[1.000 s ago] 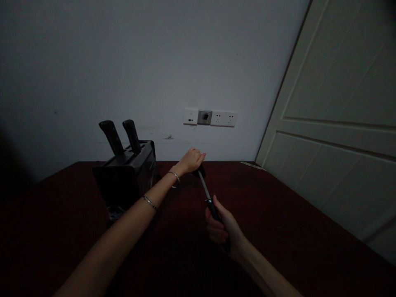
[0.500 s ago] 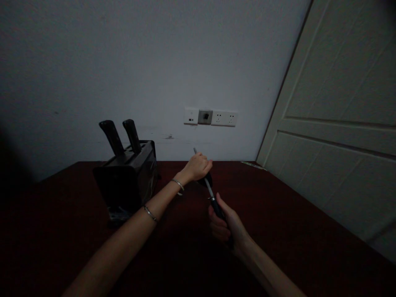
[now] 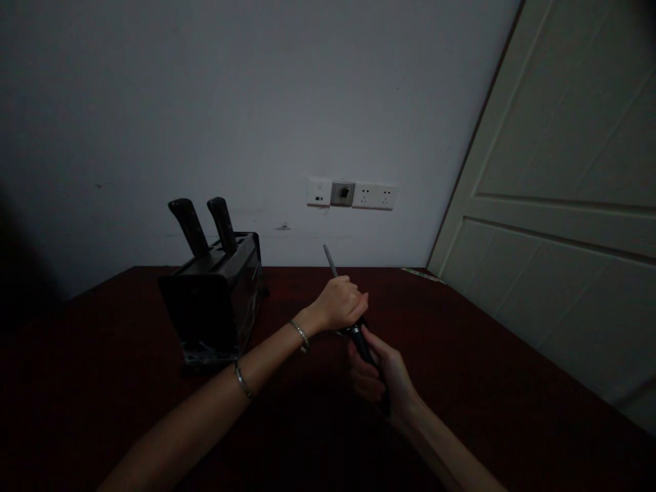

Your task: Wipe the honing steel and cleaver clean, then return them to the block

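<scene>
My right hand [image 3: 392,376] is wrapped round the black handle [image 3: 363,345] of a honing steel, which points up and away from me. The thin grey rod [image 3: 330,260] of the steel passes under my left hand [image 3: 341,303]. That hand is closed round the rod low down, near the guard, just above my right hand. A dark piece, apparently a cloth [image 3: 361,321], shows a little under the left fingers; most of it is hidden. The rod's tip sticks out beyond my left hand.
A black and metal knife block [image 3: 240,273] stands on the dark red table [image 3: 461,355] at the left, with two black-handled knives [image 3: 189,225] upright in it. Behind are a wall with sockets [image 3: 374,196] and, at the right, a pale panelled door [image 3: 553,232].
My left hand has slid down the rod toward the handle, with the dark piece, so more of the rod's tip shows. My right hand keeps its hold nearly in place.
</scene>
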Tool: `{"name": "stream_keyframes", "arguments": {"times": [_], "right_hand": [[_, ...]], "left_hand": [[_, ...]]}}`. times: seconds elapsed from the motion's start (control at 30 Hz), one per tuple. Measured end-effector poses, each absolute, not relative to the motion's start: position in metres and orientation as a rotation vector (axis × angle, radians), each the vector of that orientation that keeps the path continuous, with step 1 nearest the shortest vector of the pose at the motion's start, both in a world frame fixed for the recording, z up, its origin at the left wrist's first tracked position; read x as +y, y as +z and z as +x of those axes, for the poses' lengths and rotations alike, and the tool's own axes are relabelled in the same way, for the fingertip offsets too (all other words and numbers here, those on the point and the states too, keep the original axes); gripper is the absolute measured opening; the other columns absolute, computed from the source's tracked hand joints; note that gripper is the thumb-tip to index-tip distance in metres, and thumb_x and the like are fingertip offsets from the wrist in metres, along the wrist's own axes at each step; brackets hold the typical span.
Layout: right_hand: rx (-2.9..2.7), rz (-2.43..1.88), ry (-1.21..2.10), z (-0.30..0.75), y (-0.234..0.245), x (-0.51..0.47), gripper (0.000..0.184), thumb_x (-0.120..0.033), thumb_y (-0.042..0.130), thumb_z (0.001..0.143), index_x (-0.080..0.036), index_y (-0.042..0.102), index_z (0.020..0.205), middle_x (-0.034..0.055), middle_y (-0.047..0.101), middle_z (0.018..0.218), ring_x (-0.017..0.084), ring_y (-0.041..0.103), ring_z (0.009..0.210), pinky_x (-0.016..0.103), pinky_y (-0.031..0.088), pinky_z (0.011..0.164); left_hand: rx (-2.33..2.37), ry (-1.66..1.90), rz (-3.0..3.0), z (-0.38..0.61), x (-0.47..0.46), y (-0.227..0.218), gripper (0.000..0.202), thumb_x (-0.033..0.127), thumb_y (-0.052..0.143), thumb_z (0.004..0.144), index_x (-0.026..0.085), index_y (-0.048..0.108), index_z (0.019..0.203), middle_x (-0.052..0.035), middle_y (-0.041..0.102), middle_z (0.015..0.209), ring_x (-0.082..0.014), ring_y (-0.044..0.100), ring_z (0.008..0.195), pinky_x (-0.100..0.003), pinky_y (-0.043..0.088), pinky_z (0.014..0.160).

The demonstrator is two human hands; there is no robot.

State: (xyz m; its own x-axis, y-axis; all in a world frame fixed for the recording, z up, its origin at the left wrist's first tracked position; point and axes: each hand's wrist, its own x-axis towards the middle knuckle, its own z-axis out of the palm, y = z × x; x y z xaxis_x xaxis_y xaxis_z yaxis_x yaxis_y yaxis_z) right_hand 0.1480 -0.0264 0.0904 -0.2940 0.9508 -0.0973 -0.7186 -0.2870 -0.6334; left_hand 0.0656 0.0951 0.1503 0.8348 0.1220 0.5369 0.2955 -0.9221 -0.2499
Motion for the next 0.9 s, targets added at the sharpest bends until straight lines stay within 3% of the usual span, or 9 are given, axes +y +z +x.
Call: {"name": "stream_keyframes", "arguments": {"times": [0.9], "right_hand": [[-0.516, -0.680, 1.761, 0.140, 0.092, -0.025, 0.044, -0.055, 0.052, 0.077, -0.016, 0.048, 0.057, -0.0110, 0.030, 0.030, 0.001, 0.017, 0.024, 0.015, 0.010, 0.027]], "left_hand": [[-0.361, -0.670, -2.737, 0.076, 0.141, 0.162, 0.050, 0.024, 0.025, 0.092, 0.014, 0.058, 0.056, -0.0101, 0.062, 0.059, -0.0160, 0.053, 0.055, -0.034, 0.036, 0.070]]}}
